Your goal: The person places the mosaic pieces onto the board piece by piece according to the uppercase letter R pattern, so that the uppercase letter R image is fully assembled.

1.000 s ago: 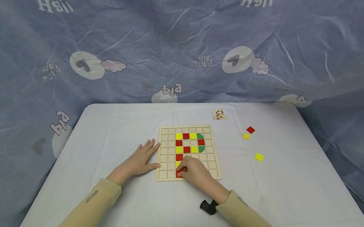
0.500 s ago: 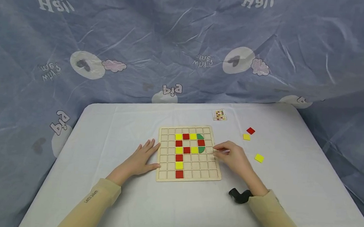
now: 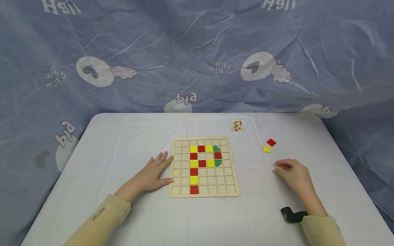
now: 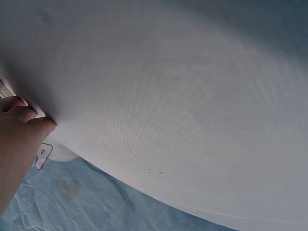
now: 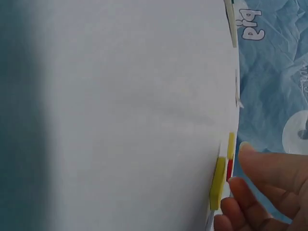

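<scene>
My left hand (image 3: 150, 173) lies with straight, spread fingers against the left edge of a wooden grid board (image 3: 222, 180). Several red, yellow and green tiles sit in the board's cells, shaped like a letter P. To the right of the board, my right hand (image 3: 294, 176) hovers at a yellow square tile (image 5: 217, 185), mostly hidden under the hand in the head view. From the right wrist, a gap shows between thumb and fingers, and the tile stands just beyond the fingertips, not visibly pinched. Farther back lie another yellow tile (image 3: 267, 149) and a red tile (image 3: 271, 142).
A small printed pattern card (image 3: 237, 125) lies behind the board near the table's back edge. White cloth (image 3: 142, 131) covers the table. A blue-grey printed curtain (image 3: 201, 44) hangs behind it. A black device (image 3: 292, 215) is at my right wrist.
My right hand has left the red tile at the bottom of the board and moved right to the loose yellow tile. My left hand has stayed in place.
</scene>
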A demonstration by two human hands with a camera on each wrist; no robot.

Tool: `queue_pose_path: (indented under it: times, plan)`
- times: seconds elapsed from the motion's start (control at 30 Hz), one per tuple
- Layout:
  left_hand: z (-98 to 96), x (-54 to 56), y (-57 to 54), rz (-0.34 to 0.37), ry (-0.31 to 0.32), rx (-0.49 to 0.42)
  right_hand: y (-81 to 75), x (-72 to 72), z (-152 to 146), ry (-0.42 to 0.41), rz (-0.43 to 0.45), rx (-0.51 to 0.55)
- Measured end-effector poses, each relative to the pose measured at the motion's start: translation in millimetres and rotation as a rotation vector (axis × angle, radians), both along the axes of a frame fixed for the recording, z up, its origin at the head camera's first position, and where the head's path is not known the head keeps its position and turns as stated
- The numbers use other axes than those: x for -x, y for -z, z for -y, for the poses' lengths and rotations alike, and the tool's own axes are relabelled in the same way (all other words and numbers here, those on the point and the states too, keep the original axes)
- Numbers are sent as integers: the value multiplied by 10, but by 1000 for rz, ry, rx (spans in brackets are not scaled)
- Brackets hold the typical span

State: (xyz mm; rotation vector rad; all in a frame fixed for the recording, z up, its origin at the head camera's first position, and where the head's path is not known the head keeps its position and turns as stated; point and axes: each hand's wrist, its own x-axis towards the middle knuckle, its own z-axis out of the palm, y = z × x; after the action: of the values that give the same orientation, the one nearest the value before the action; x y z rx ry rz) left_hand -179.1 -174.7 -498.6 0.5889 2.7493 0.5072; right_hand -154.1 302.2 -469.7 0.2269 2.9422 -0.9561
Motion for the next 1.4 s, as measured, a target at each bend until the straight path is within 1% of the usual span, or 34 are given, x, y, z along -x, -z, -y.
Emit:
queue_pose_path:
  times: [0.17,0.47,0.6,0.8,0.9,1.1,1.27,1.4]
  plan:
    - [-2,10,6,-2,-4,10,40,-23,-67,36,54,-7]
    - [4,5,-6,-3,4,4,19,-8,-99,83,140,-27]
    - [-1,2,-19,-4,6,3,27,12,-86,86,128,-20]
    - [-5,-2,-35,-6,11,7,13,33,15,73,75,17]
    - [-1,-6,-35,-11,13,4,-30,65,156,54,50,56]
    - [1,-9,-40,1,8,2,-109,154,614,-25,45,175]
    - [1,-8,-43,7,3,7,-119,223,1048,-98,56,284]
    - [-3,-9,-54,4,7,-1,-111,259,1361,-151,63,328]
